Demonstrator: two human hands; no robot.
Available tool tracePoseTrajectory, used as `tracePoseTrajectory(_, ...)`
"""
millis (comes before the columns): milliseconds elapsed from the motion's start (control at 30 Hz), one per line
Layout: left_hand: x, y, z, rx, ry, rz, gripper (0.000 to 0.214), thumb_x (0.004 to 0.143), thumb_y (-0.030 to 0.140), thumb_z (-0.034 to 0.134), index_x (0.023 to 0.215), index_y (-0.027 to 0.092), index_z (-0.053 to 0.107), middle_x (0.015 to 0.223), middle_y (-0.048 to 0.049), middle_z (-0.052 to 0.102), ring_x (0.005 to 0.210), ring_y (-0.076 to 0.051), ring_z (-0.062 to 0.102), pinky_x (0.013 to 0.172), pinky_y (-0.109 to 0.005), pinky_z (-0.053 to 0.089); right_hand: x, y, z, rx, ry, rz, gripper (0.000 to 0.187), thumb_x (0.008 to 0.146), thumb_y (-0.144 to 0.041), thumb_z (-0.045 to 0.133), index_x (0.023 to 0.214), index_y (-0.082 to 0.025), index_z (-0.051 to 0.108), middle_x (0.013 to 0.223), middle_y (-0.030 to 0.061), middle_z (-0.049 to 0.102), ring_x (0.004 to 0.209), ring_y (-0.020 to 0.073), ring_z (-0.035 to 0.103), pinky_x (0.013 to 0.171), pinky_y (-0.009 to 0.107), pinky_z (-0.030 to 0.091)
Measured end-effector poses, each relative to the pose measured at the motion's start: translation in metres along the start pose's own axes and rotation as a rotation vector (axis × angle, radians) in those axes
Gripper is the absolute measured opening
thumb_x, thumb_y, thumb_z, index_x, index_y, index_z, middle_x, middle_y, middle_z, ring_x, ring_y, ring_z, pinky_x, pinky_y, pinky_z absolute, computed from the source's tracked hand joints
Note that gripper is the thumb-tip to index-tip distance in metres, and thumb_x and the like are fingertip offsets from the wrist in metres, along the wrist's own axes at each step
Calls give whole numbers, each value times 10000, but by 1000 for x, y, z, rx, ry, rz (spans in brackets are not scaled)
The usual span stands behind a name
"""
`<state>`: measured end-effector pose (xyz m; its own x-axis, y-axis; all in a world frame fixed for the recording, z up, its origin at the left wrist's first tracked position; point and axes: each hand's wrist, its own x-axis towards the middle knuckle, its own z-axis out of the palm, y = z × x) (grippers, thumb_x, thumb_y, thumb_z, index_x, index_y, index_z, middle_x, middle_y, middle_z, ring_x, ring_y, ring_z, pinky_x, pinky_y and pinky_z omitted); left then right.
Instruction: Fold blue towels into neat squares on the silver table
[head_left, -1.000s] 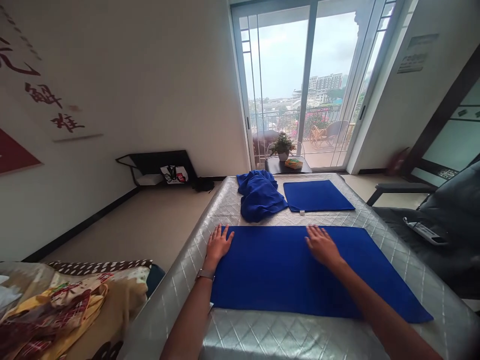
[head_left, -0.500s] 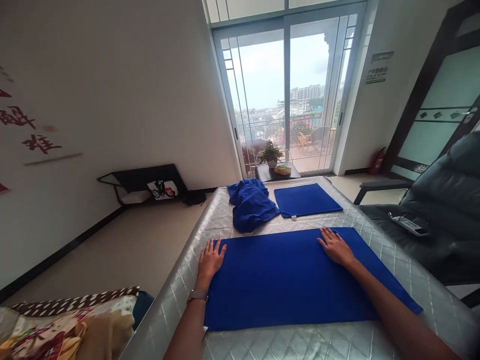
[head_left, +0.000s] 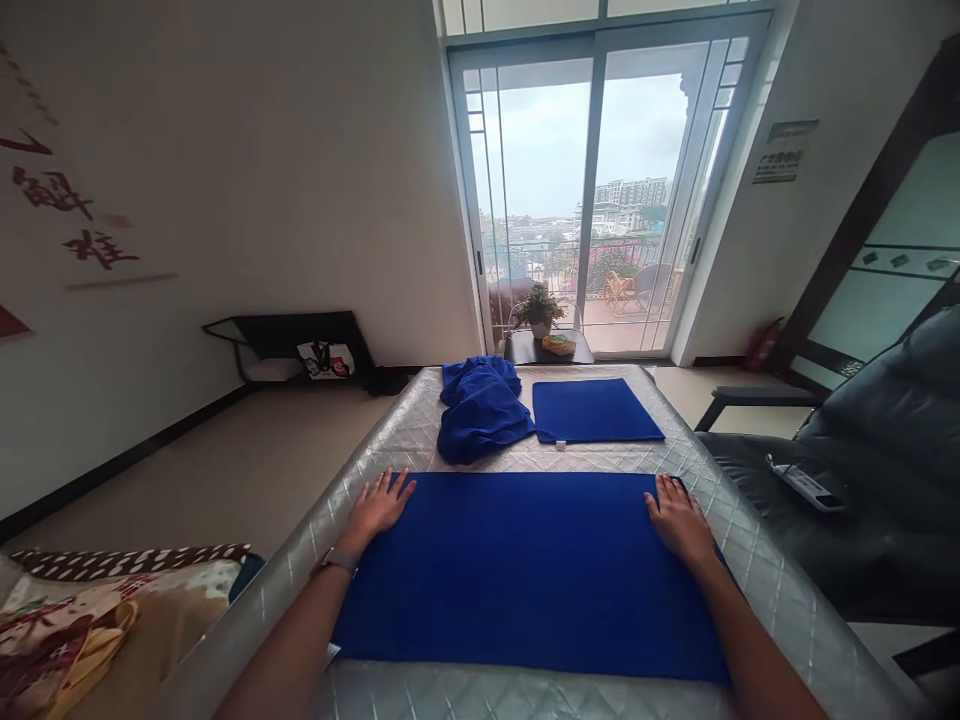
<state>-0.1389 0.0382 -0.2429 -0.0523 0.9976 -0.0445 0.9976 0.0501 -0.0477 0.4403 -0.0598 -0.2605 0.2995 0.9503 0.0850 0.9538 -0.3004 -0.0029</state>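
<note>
both hands lie flat at far corners of the blue cloth.

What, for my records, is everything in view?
Spread cloth: 1, blue, foreground
Smaller cloth: 1, blue, beyond, right
Crumpled cloth: 1, blue, beyond, left
Quilted cover: 1, silver, underneath
Plant: 1, green, on small table
Packet: 1, yellow, beside plant
Sliding door: 1, grey, far wall
Armchair: 1, black, right
Device: 1, whitish, on armchair
Extinguisher: 1, red, right
Bag: 1, white, left
Fabric pile: 1, multicoloured, lower left
Left hand: 1, bare, on spread cloth
Right hand: 1, bare, on spread cloth
</note>
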Motion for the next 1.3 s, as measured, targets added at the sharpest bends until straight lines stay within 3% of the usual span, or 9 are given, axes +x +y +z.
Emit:
tracePoseTrajectory(100,-11,46,-13,-8,143,-3,707,1030,560,276,1534,70,355,1589,-239,296,1483,-360,265,1193,-521,221,-1,-1,-4,17,-5,3,677,1006,-436,171,1569,-71,260,1638,89,247,1507,226,207,1228,410,138)
tracePoseTrajectory(300,-47,202,-11,-175,290,607,623,1052,537,203,1465,169,489,1529,-116,466,1431,-238,398,1187,-414,304,-1,0,-3,37,1,2,683,1000,-432,161,1563,-62,275,1638,96,245,1506,224,208,1230,411,130)
tracePoseTrajectory(400,-47,228,-3,-210,265,626,604,1054,536,214,1497,198,446,1559,-95,425,1457,-235,354,1199,-427,286,0,1,0,38,5,7,692,995,-442,151,1565,-70,273,1640,84,244,1509,213,199,1230,408,139)
tracePoseTrajectory(500,-37,198,3,-190,230,551,588,1053,535,232,1524,227,401,1585,-79,383,1470,-234,326,1207,-441,267,2,4,3,32,2,2,697,989,-443,152,1566,-69,269,1639,79,249,1511,208,191,1232,408,139)
tracePoseTrajectory(733,-8,50,6,-126,135,203,623,1045,540,242,1558,198,327,1606,-108,336,1496,-269,261,1217,-476,204,3,6,3,34,3,-7,713,980,-450,131,1564,-67,275,1638,89,252,1508,220,198,1233,425,143)
tracePoseTrajectory(833,2,12,9,-115,138,114,636,1040,546,224,1555,189,331,1606,-114,333,1500,-284,246,1210,-499,203,3,6,5,22,11,-4,722,976,-452,117,1563,-64,276,1639,91,248,1510,222,196,1231,421,146)
tracePoseTrajectory(1100,7,7,19,-131,215,89,674,1021,592,248,1539,179,370,1606,-141,324,1488,-296,276,1208,-495,203,15,10,2,13,-47,66,685,945,-393,214,1554,-99,324,1622,101,292,1493,260,253,1213,478,194)
tracePoseTrajectory(1200,5,10,16,-147,202,76,683,1023,596,238,1544,172,359,1615,-142,302,1499,-292,247,1216,-497,176,8,-28,-20,-61,-25,72,627,936,-252,228,1486,-31,434,1583,161,358,1473,304,290,1211,498,169)
tracePoseTrajectory(1300,3,12,13,-154,190,64,675,1022,592,255,1544,176,358,1617,-129,301,1502,-285,238,1220,-490,171,-9,-104,-40,-14,9,-142,610,953,-206,193,1483,-25,435,1573,160,375,1479,281,280,1218,460,154)
